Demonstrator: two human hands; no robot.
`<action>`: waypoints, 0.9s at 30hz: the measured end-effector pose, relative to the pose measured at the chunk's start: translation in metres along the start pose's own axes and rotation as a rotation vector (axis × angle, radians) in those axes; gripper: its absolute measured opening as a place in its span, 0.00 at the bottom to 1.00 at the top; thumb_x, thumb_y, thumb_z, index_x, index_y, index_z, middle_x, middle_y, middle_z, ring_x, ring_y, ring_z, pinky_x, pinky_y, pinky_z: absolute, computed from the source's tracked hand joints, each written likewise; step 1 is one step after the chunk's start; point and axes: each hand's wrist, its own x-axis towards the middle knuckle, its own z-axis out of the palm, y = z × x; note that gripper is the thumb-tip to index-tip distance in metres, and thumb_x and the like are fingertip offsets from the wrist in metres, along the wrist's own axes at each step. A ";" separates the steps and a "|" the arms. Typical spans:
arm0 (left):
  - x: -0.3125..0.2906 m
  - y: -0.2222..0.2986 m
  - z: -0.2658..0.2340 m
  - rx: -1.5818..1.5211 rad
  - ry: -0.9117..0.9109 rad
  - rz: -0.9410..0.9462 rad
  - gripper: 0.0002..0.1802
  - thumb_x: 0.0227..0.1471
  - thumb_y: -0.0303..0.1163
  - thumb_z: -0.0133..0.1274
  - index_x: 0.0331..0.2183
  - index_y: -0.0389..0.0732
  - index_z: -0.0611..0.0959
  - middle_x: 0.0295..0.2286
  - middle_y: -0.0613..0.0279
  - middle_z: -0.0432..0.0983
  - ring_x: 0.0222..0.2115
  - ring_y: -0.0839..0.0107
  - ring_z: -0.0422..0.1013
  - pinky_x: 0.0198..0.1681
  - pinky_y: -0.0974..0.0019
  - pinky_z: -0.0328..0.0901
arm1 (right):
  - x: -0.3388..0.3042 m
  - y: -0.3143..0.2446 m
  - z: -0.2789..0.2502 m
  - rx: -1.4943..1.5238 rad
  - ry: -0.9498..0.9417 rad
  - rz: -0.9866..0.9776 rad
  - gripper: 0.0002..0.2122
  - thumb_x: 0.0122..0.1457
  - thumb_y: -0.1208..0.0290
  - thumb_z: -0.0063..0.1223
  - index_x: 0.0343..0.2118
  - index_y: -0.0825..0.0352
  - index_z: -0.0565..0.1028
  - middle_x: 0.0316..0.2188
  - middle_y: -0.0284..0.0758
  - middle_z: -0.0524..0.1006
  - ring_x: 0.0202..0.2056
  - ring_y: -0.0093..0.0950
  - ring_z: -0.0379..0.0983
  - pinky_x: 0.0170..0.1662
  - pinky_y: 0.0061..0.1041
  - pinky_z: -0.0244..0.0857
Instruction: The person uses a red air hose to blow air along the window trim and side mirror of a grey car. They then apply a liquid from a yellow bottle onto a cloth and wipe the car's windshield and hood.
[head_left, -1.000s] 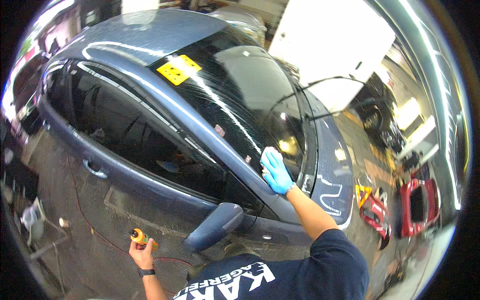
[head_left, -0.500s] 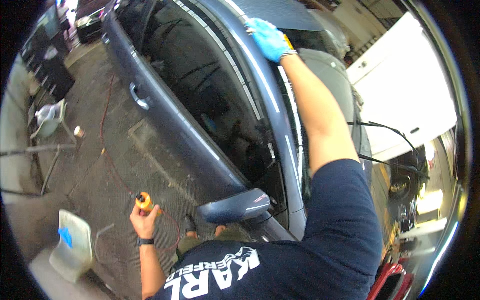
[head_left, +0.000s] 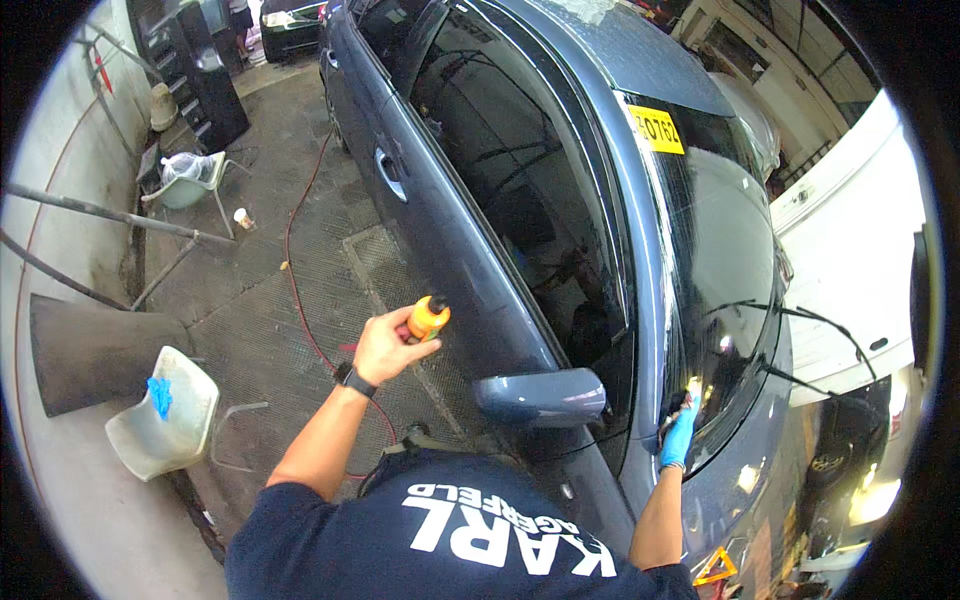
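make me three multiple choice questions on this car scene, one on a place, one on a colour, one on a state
1. Where is the right hand?
A. on the door handle
B. at the lower corner of the windscreen
C. on the roof

2. What colour is the glove on that hand?
A. blue
B. red
C. white

3. What is the left hand doing?
A. hanging free
B. pressed flat on the side window
C. holding an orange tool in the air beside the car door

Answers:
1 B, the hand sits by the glass just past the side mirror.
2 A, the glove is bright blue.
3 C, the fingers wrap the tool, clear of the door.
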 end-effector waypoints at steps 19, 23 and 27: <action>0.011 0.187 -0.024 0.940 -0.405 0.375 0.26 0.36 0.45 0.69 0.37 0.39 0.87 0.26 0.50 0.82 0.28 0.52 0.80 0.36 0.56 0.73 | -0.158 -0.169 0.339 1.435 -1.065 0.327 0.26 0.72 0.51 0.31 0.60 0.63 0.70 0.61 0.40 0.72 0.61 0.43 0.69 0.66 0.51 0.58; 0.010 0.179 -0.033 1.156 -0.349 0.359 0.20 0.38 0.42 0.67 0.34 0.42 0.88 0.26 0.49 0.83 0.30 0.49 0.80 0.37 0.52 0.75 | -0.180 -0.172 0.362 1.449 -1.101 0.433 0.25 0.72 0.52 0.31 0.62 0.62 0.69 0.62 0.38 0.71 0.62 0.42 0.67 0.67 0.49 0.57; 0.005 0.176 -0.036 1.328 -0.379 0.316 0.17 0.37 0.39 0.65 0.33 0.43 0.88 0.26 0.48 0.82 0.30 0.49 0.80 0.37 0.51 0.75 | -0.183 -0.167 0.374 1.546 -1.125 0.684 0.25 0.72 0.51 0.32 0.63 0.62 0.68 0.62 0.39 0.71 0.62 0.42 0.67 0.68 0.50 0.56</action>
